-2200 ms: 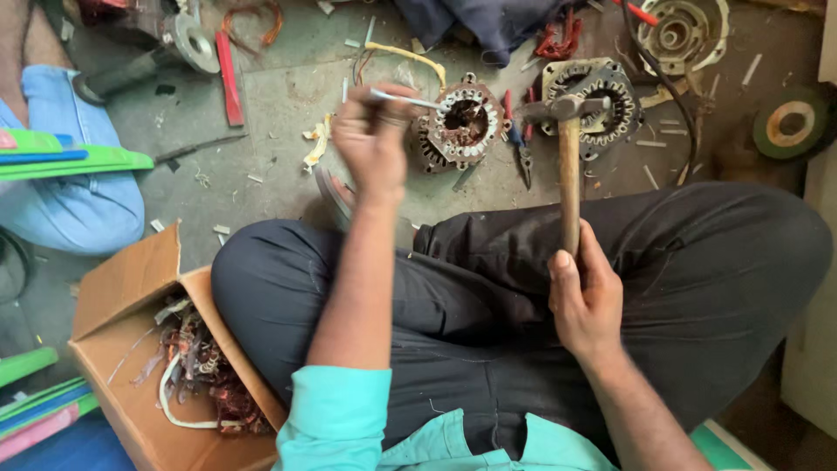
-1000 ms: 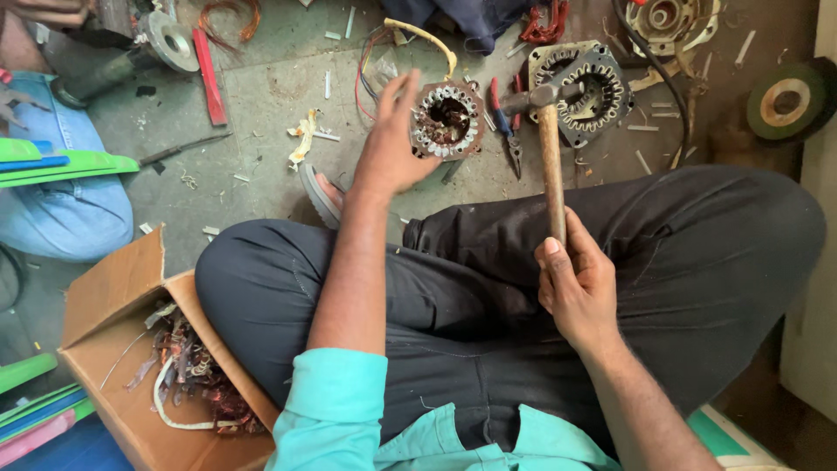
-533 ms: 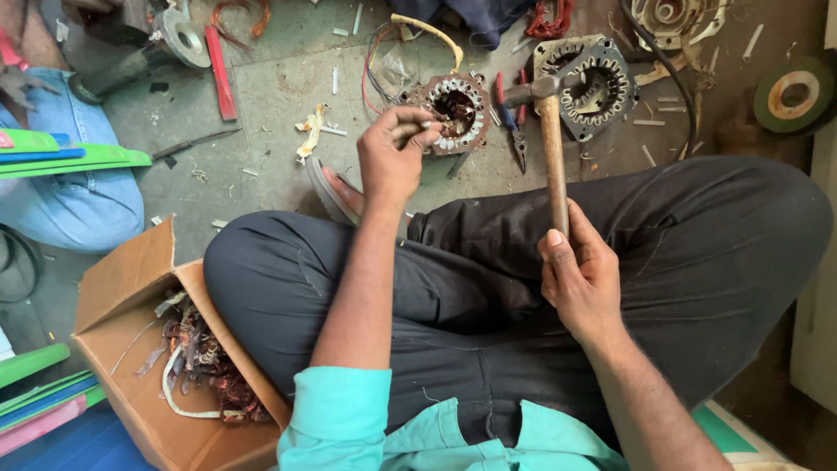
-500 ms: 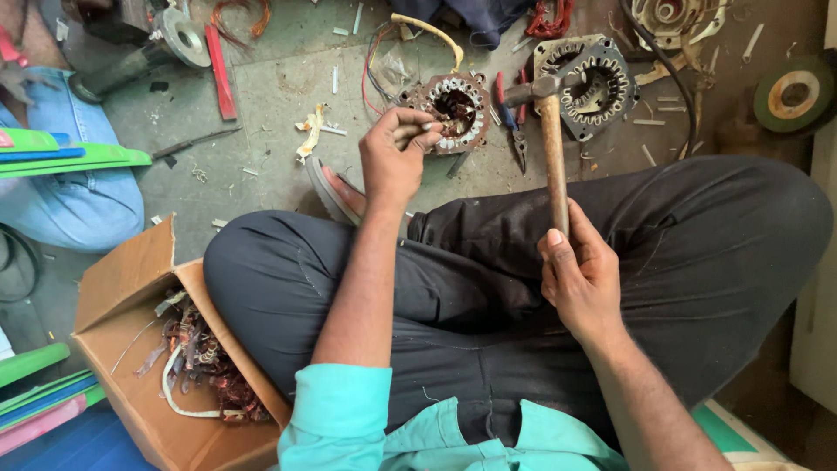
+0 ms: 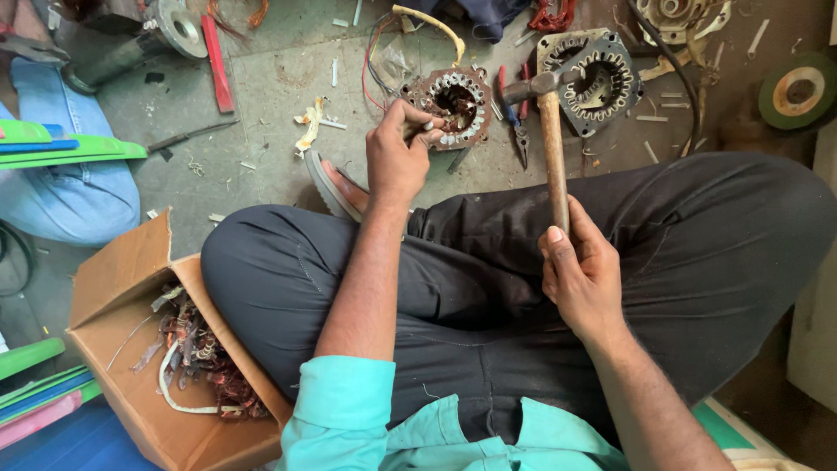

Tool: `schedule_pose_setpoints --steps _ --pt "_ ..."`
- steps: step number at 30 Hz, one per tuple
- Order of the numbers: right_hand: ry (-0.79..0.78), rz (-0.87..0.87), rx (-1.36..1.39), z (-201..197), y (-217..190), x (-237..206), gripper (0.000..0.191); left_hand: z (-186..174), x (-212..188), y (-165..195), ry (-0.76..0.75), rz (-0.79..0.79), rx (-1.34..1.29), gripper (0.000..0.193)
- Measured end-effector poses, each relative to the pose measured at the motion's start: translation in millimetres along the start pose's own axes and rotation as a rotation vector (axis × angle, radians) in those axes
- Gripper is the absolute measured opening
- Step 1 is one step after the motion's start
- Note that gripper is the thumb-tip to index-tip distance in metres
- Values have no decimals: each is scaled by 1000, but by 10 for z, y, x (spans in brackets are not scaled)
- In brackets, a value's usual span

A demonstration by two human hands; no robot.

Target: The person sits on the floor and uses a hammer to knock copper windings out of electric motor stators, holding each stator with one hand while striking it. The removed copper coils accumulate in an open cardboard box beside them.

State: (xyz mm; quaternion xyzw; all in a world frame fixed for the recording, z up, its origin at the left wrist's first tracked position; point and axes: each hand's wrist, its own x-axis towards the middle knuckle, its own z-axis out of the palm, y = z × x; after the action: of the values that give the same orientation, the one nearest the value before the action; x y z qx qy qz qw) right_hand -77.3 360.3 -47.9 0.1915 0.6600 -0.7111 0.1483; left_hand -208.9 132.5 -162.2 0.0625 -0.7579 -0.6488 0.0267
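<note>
Barely moved: left hand [image 5: 397,161] grip pinching round rusty stator [image 5: 455,103] | right hand [image 5: 580,270] grip clasping wooden-handled hammer [image 5: 551,139]

1 head camera looks steeply down, close over the lap [image 5: 488,288].

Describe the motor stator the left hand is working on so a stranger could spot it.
On the concrete floor, just beyond the crossed legs, the left hand touches a rusty round stator. Unlike the greyer stator under the hammer, coloured wires trail from it.
</note>
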Motion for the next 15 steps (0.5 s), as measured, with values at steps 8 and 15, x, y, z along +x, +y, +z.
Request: schedule_pose_setpoints --steps 8,15 --pt "-4 -21 -17 -20 79 -2 56 15 -79 76 16 -37 138 22" --pt "-8 -44 -99 10 82 -27 55 32 -90 -136 18 -25 77 19"
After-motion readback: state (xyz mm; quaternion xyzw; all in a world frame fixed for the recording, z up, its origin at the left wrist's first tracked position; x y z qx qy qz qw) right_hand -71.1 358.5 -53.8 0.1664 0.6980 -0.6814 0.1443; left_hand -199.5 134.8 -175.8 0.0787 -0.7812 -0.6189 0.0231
